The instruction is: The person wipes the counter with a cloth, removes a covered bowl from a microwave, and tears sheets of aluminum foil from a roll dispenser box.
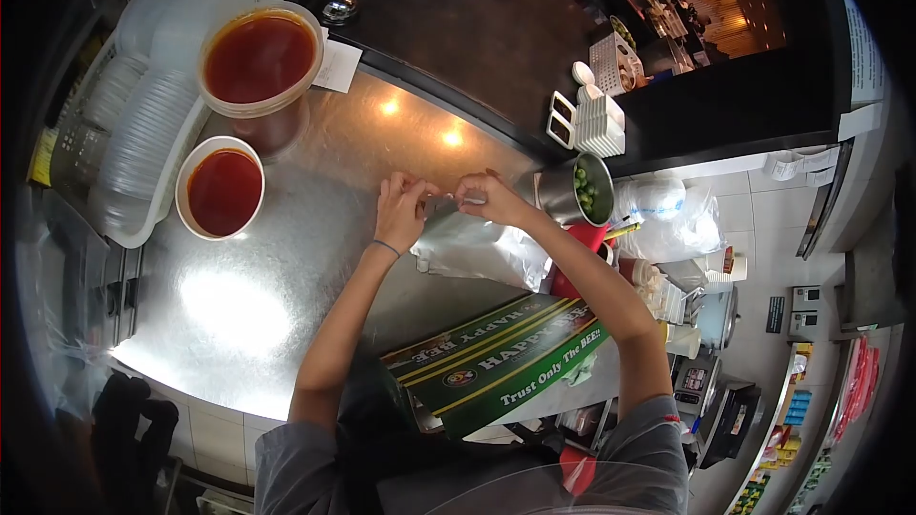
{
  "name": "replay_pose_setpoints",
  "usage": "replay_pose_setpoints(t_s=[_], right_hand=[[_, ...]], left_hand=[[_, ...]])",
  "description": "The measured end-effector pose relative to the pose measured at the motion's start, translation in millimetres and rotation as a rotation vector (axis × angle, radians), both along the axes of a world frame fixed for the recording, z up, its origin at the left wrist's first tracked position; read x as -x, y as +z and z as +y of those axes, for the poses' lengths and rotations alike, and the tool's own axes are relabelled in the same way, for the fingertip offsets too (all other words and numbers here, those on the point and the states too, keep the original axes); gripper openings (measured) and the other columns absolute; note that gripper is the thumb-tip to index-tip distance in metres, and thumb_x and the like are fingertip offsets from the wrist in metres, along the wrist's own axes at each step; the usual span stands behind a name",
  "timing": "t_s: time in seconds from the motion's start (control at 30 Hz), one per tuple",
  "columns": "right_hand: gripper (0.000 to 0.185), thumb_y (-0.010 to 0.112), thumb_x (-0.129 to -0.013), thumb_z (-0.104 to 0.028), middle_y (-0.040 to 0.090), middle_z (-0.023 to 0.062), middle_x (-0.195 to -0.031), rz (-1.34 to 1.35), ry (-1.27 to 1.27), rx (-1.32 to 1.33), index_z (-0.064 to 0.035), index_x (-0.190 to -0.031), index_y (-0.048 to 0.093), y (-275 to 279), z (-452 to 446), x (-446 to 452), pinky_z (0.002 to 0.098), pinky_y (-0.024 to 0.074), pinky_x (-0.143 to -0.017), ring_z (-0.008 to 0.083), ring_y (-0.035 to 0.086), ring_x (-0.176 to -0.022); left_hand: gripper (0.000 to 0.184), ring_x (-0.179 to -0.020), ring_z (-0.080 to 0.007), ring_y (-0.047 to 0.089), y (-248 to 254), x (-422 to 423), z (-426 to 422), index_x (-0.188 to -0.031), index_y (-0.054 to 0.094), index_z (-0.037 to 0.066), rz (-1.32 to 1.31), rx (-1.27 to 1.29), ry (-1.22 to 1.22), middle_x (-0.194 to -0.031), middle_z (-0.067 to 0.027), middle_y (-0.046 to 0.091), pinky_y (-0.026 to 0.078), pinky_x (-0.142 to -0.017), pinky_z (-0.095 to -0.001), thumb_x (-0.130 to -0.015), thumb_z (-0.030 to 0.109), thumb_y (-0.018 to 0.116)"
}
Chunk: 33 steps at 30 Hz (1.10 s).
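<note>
Hands: Through the head camera I see the left hand (403,210) and the right hand (487,198) close together, above the steel counter (320,215). Both have the fingers bent as for a pinch. Something pale is between the fingertips, too small to name, so whether each hand really grasps it I cannot tell.
Silvery wrap: It lies on the counter, just to the near side of the hands (487,250). I judge the hands meet at its far end so that both thumbs can work on one small place.
Green box: It lies tilted between the forearms (510,362), close to the body, probably for a short reach.
Red sauce: The tub (260,62) and the bowl (224,193) stand at left, well apart from the hands; I suppose this makes a spill less likely.
Basket: At far left, full of clear containers (178,189).
Pot: With green fruits (577,191), near the right wrist; it limits the room on that side.
In the way: The right forearm hides part of the box's right end.
</note>
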State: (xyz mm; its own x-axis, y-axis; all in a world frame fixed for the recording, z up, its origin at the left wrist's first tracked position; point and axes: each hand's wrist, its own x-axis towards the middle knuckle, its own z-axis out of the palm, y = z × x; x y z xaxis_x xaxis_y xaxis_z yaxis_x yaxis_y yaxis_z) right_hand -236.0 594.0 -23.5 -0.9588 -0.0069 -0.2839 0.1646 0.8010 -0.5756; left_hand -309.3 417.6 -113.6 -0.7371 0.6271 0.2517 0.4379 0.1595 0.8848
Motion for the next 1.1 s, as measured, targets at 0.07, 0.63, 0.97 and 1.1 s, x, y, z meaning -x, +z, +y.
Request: replay_pose_setpoints(t_s=[0.07,0.63,0.97,1.1], right_hand=[[0.016,0.070,-0.069,-0.006,0.062,0.0029,-0.081,0.004,-0.072,0.112,-0.0076,-0.080,0.058,-5,1,-6,0.0384,0.0348,-0.091,0.0181,0.061,-0.081],[0.013,0.068,-0.068,-0.005,0.062,0.0002,-0.100,0.020,0.120,-0.134,-0.0093,-0.077,0.059,2,-3,-23,0.0369,0.0268,-0.098,0.0197,0.055,-0.099],[0.017,0.069,-0.068,0.002,0.061,0.0079,-0.098,-0.176,-0.102,0.339,-0.0030,-0.080,0.058,11,-4,-19,0.0308,0.0454,-0.085,0.0192,0.058,-0.098],[0.016,0.069,-0.070,0.001,0.061,0.0072,-0.094,-0.124,-0.026,0.317,-0.0029,-0.080,0.058,11,-4,-21,0.0289,0.0461,-0.084,0.0176,0.058,-0.094]], left_hand=[[0.034,-0.092,-0.0285,0.044,-2,0,-5,-0.091,0.066,0.015,0.058,0.006,0.058,-0.097,-0.0075,0.046,0.040,-0.077,-0.0387,-0.065,-0.005,0.057],[0.031,-0.092,-0.0287,0.045,1,-23,-9,-0.091,0.065,0.014,0.073,0.074,0.110,-0.099,-0.0080,0.045,0.040,-0.079,-0.0379,-0.064,0.000,0.062],[0.010,-0.078,-0.0299,0.062,-2,-22,4,-0.085,0.059,0.008,-0.194,0.112,-0.050,-0.080,-0.0105,0.064,0.047,-0.070,-0.0400,-0.076,0.013,0.063],[0.012,-0.070,-0.0322,0.064,1,-24,3,-0.091,0.055,0.006,-0.430,-0.037,-0.103,-0.079,-0.0150,0.066,0.050,-0.064,-0.0394,-0.081,0.013,0.058]])
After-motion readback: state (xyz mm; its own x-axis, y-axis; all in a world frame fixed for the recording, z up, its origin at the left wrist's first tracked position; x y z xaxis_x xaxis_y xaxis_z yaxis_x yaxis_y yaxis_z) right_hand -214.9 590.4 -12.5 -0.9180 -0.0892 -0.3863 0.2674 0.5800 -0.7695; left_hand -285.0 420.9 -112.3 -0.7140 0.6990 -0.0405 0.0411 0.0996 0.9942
